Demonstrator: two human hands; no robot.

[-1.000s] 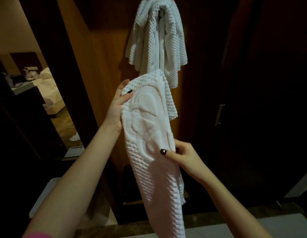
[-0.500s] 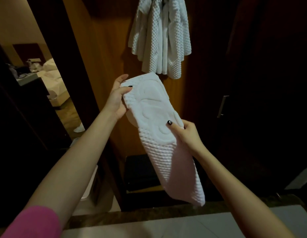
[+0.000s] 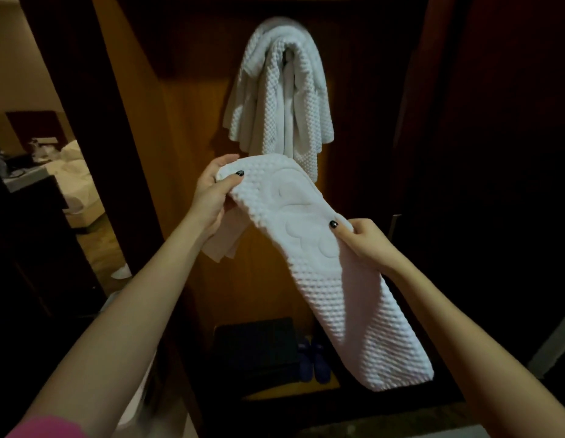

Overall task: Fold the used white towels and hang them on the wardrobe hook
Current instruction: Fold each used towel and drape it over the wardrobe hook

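Someone is lifting the folded towel toward a hook in the wardrobe that is already loaded.

The hung towel is draping down the back panel and hiding the hook. Just below it the folded towel is slanting down to the right. The left hand is pinching its top end and the right hand is clutching its middle edge, each grip closed on cloth. To my eye the layers dangling under the left hand may be coming unfolded. Crowding the hook could be nudging the hung towel off. Through the doorway on the left a bed is showing, and dark shoes are sitting on the wardrobe floor.
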